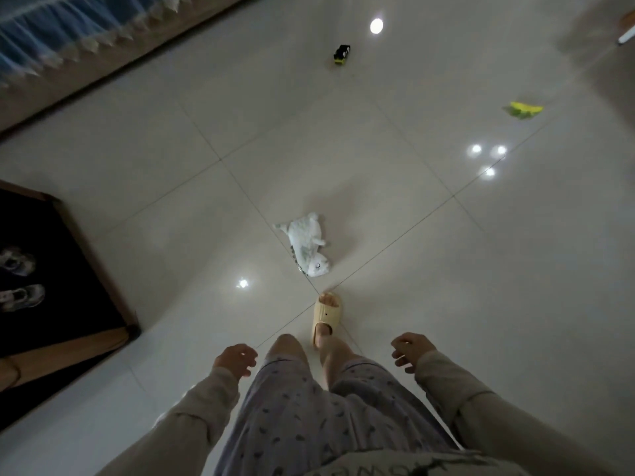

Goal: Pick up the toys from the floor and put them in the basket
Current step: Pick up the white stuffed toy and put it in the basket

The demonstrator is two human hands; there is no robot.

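On a pale, glossy tiled floor (395, 235) seen from above, three toys lie scattered and none has been collected. Nearest is a white plush animal (307, 244) lying on its side, just ahead of the person's forward foot in a cream slipper (325, 314). Farther off, near the top of the view, sits a small black and yellow toy vehicle (341, 55), and well to the right lies a yellow-green toy (522, 109), too blurred to identify. Both arms hang low in light sleeves beside patterned shorts. The left hand (236, 359) is empty, fingers loosely curled and apart; the right hand (409, 350) is likewise empty, with fingers relaxed and slightly spread. No basket appears anywhere in view, so its location cannot be told. A dark mat (58, 269) holding a pair of shoes (19, 278) sits at the left edge. By appearances the task is at its very start, with all three toys left to gather.
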